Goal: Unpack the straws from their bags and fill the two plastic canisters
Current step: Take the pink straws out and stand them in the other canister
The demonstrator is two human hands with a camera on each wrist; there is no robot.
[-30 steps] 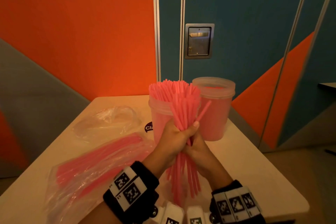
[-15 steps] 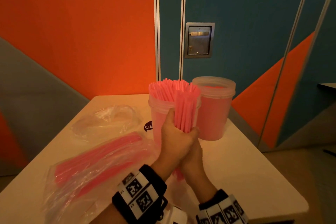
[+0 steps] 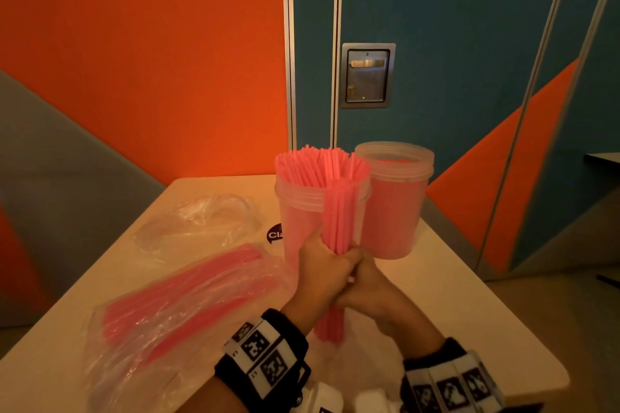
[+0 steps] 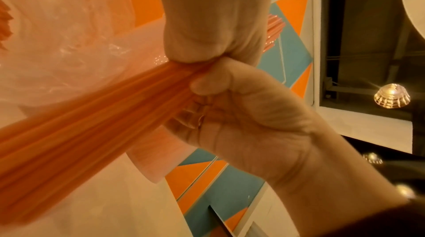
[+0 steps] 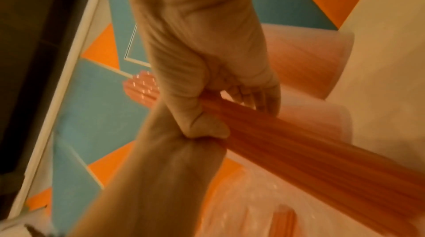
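Note:
Both hands hold one upright bundle of pink straws [image 3: 339,221] just in front of the near canister [image 3: 302,225], which has several straws sticking out of its top. My left hand [image 3: 320,273] grips the bundle's middle, and my right hand [image 3: 367,283] is wrapped round it just beside and below. The left wrist view shows the left hand [image 4: 214,31], the right hand [image 4: 248,113] and the bundle [image 4: 92,131] close up. The far canister [image 3: 396,208] stands to the right, packed with pink straws. A clear bag of straws [image 3: 174,305] lies at the left.
An empty crumpled clear bag [image 3: 201,221] lies behind the full one on the pale table [image 3: 469,312]. The table's right edge and rounded corner are near my right wrist. Orange and blue wall panels stand close behind the canisters.
The splayed straws have been drawn together into a tight, straight bundle. Both hands have shifted slightly forward towards the near canister and still grip the bundle.

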